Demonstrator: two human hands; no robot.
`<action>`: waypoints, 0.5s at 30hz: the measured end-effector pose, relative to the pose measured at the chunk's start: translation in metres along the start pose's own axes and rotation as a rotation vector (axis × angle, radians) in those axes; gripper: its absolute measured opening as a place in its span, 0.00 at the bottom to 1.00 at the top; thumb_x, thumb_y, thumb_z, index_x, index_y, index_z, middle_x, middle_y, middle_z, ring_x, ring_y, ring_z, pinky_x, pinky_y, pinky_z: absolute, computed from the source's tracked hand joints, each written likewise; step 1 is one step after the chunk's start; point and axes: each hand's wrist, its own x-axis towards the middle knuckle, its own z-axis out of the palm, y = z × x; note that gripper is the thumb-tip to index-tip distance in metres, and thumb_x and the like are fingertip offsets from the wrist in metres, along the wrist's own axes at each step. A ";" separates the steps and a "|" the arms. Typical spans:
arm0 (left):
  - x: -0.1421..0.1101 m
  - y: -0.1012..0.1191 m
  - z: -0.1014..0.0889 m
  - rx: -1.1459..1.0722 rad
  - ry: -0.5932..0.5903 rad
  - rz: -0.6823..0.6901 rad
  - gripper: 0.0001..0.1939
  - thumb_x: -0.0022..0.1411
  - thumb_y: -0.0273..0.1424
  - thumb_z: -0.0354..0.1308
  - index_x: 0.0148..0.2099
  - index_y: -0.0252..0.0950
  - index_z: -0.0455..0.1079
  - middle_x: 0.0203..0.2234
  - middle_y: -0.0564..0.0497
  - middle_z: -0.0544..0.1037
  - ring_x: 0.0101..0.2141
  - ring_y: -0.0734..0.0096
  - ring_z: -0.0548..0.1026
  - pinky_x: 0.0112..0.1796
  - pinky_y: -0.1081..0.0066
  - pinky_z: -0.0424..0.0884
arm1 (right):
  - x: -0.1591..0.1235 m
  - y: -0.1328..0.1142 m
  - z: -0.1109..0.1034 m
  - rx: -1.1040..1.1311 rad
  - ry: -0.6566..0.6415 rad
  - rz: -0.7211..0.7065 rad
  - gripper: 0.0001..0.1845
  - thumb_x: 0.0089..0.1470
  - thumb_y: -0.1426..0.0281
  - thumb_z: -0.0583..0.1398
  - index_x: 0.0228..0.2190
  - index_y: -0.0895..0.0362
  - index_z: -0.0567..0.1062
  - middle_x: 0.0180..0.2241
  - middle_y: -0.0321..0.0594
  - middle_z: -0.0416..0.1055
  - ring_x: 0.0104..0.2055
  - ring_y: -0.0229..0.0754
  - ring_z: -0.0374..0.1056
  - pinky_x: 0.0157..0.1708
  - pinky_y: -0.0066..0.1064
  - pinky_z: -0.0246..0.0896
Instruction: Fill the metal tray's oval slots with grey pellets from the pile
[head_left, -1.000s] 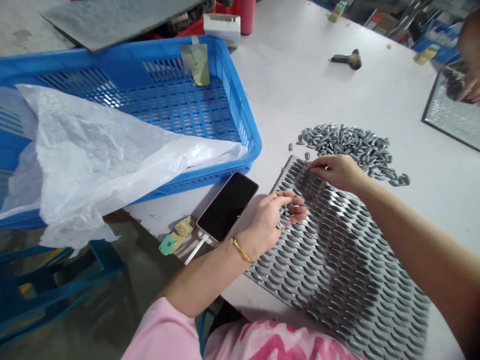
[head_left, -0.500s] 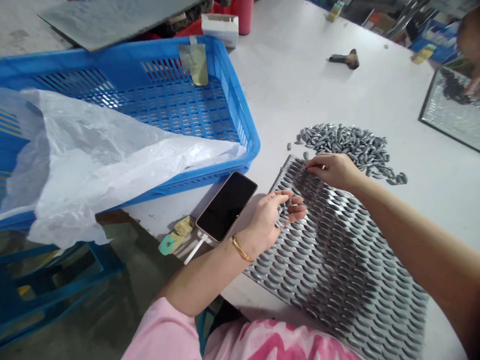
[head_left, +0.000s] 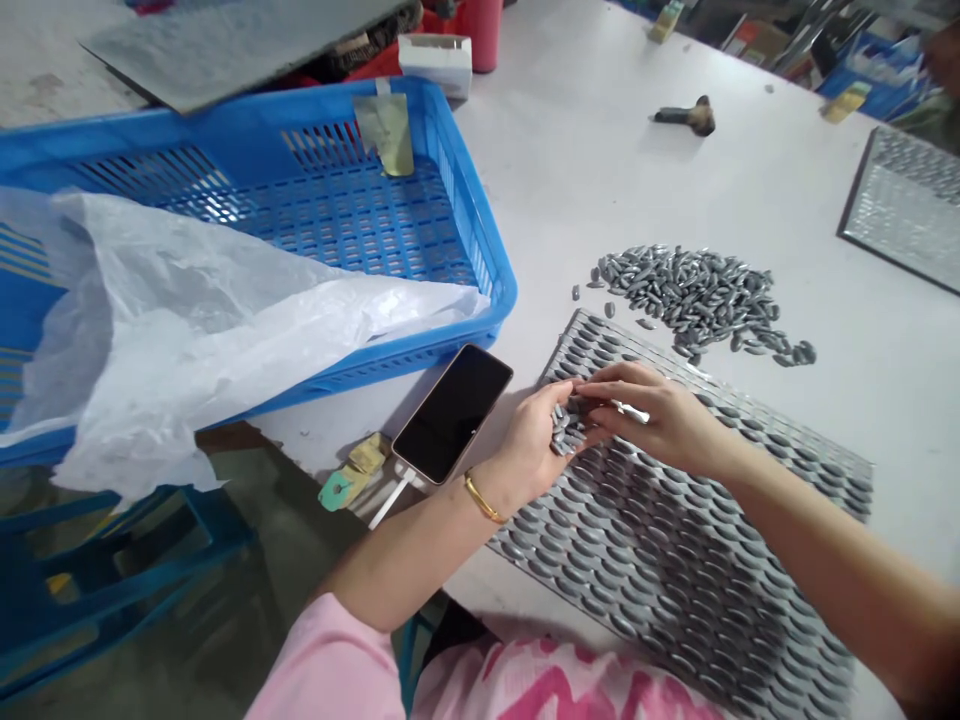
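Observation:
My left hand [head_left: 531,435] is cupped palm up around a small batch of grey oval pieces [head_left: 566,432], over the left edge of a grey tray [head_left: 795,440]. Rows of similar oval pieces cover most of that tray. My right hand [head_left: 656,412] comes in from the right, its fingertips drawn together at the left palm among the pieces; what they pinch is hidden. A small shiny white thing [head_left: 631,411] shows between the right fingers, its kind unclear. Beyond the tray lies a loose heap of the grey pieces [head_left: 690,295].
A blue plastic crate [head_left: 472,210] with a white plastic sheet [head_left: 187,310] over it stands left. A phone [head_left: 454,412] on a white cable lies between crate and tray. Farther off are a dark brush-like object [head_left: 686,117] and another tray [head_left: 904,205] at right.
My right hand has come from the tray's far left corner back toward me, to the left palm. The left hand stays in place. At far right, a person's hand has left the other tray.

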 end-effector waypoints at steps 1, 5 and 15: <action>0.000 0.000 0.000 0.015 -0.014 -0.017 0.03 0.59 0.27 0.60 0.36 0.34 0.75 0.32 0.47 0.77 0.34 0.68 0.76 0.40 0.64 0.77 | -0.002 -0.001 0.004 0.004 0.031 -0.003 0.14 0.62 0.64 0.59 0.46 0.46 0.80 0.45 0.44 0.76 0.47 0.49 0.73 0.47 0.44 0.70; 0.002 -0.001 -0.003 0.094 -0.082 -0.019 0.07 0.59 0.28 0.60 0.40 0.34 0.76 0.35 0.47 0.77 0.36 0.68 0.75 0.35 0.69 0.74 | -0.004 -0.003 0.009 0.074 0.110 0.042 0.08 0.60 0.65 0.61 0.39 0.48 0.81 0.42 0.43 0.77 0.46 0.49 0.73 0.47 0.44 0.70; -0.001 -0.006 -0.006 0.277 -0.162 0.012 0.06 0.60 0.30 0.63 0.36 0.32 0.72 0.29 0.50 0.76 0.27 0.77 0.72 0.31 0.72 0.72 | -0.016 -0.001 0.002 0.413 0.197 0.385 0.13 0.53 0.56 0.67 0.33 0.53 0.81 0.35 0.41 0.79 0.35 0.44 0.73 0.35 0.35 0.68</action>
